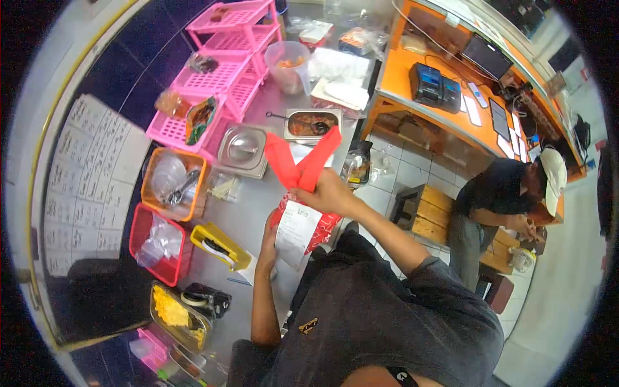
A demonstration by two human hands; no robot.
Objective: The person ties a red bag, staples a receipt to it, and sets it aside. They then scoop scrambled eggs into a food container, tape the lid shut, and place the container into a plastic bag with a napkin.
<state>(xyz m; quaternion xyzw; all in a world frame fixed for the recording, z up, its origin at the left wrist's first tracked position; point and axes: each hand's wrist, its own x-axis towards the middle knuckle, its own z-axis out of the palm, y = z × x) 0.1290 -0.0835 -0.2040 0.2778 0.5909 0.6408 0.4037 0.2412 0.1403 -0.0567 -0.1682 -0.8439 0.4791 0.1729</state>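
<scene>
Red and soft-looking, the bag (326, 227) is held up by the counter (236, 322): right hand (325, 192) pinching its neck, left hand (267, 244) clasping its side. Probably light and floppy, it is best gripped below the handles (278, 158); the receipt (296, 229) looks easily torn.

At centre, matt red handles (282, 162) on the carrier bag (327, 227), cloth or plastic hard to tell; smooth white paper for the receipt (299, 227). Left of these, smooth grey metal across the bench (253, 205), shinier metal on the lidded container (242, 147). Upper left, perforated plastic in the pink rack (205, 79). Right, planked wood in the stool (433, 214), glossy tile on the floor (412, 156).
</scene>
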